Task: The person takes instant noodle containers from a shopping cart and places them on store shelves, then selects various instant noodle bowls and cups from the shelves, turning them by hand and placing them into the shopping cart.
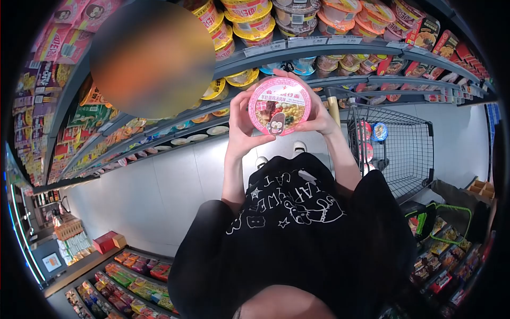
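A round pink cup of instant noodles is held up in front of my chest, its printed lid facing me. My left hand wraps round its left side, thumb along the lower edge. On the opposite side my right hand grips the cup, thumb on the lower right of the lid and fingers reaching over the top. The cup's base is hidden behind the lid. Just beyond my hands is a shelf edge with more noodle cups.
Shelves hold stacked noodle cups ahead and bagged packets at left. A wire shopping cart stands at my right with several cups inside, one a blue cup. Low racks of packaged goods lie behind me. A blurred round patch covers the upper left.
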The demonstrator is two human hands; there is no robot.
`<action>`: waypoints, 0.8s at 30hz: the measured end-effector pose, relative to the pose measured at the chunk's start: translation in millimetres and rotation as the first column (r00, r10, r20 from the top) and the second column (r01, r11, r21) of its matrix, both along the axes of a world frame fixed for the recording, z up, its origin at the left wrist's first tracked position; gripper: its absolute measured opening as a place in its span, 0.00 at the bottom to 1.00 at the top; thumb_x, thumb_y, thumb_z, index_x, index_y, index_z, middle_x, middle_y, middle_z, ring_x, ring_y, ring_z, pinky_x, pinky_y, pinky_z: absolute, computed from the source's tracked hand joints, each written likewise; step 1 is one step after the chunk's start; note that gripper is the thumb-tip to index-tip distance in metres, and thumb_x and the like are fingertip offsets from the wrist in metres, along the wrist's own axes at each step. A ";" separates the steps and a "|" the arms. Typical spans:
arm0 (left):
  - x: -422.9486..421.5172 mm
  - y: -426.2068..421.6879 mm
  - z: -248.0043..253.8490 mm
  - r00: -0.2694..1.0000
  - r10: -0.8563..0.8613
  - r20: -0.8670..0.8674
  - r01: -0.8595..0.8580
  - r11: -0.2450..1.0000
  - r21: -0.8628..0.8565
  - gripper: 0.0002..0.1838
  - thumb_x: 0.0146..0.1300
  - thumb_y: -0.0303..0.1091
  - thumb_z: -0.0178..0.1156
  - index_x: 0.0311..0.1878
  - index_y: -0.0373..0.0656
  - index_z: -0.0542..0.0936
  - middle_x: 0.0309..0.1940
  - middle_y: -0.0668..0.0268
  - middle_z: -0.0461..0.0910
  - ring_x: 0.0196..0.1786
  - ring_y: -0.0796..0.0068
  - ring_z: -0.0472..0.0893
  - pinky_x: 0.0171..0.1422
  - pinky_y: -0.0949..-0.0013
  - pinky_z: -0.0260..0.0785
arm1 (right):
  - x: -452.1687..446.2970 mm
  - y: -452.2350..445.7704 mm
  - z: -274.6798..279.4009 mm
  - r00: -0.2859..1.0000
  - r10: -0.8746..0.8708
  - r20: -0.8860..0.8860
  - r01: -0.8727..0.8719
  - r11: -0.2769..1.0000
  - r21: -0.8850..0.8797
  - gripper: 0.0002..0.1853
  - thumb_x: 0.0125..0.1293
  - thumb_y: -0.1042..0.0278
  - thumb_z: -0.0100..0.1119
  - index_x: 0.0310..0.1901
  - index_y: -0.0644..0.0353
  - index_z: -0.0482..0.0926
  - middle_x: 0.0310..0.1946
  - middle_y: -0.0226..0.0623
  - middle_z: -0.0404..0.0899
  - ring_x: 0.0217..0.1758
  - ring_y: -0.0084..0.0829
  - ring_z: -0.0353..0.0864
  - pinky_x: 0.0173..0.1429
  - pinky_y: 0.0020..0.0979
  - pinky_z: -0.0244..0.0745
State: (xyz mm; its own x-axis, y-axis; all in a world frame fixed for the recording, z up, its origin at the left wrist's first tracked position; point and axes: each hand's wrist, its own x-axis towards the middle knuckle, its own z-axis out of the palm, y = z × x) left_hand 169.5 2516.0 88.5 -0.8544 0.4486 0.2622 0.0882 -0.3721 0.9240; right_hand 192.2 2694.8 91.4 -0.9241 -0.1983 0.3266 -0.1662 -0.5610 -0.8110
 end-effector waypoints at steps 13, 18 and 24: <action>-5.0 2.7 -3.9 0.998 -0.033 -0.061 0.032 0.999 -0.029 0.52 0.29 0.29 0.76 0.58 0.44 0.52 0.52 0.59 0.63 0.55 0.68 0.68 0.57 0.66 0.65 | -0.7 3.6 -8.5 0.997 -0.050 -0.062 0.050 0.999 0.005 0.52 0.35 0.65 0.69 0.64 0.65 0.49 0.64 0.41 0.51 0.66 0.31 0.54 0.67 0.32 0.49; -5.9 -1.4 -3.6 0.999 -0.041 -0.035 0.040 0.999 -0.036 0.51 0.29 0.30 0.76 0.58 0.45 0.53 0.56 0.58 0.60 0.58 0.67 0.65 0.58 0.64 0.64 | -1.9 -1.0 -11.7 0.999 -0.047 -0.029 0.047 0.999 0.003 0.52 0.35 0.65 0.69 0.64 0.64 0.49 0.64 0.41 0.52 0.66 0.31 0.53 0.67 0.32 0.49; -3.0 -8.1 -0.8 0.999 -0.029 0.038 0.031 0.998 -0.049 0.50 0.31 0.31 0.75 0.59 0.44 0.54 0.57 0.58 0.60 0.60 0.67 0.63 0.59 0.63 0.63 | -2.7 -3.8 -18.6 1.000 -0.016 0.012 0.016 0.999 0.041 0.53 0.36 0.67 0.68 0.65 0.62 0.47 0.64 0.39 0.52 0.66 0.30 0.53 0.67 0.31 0.47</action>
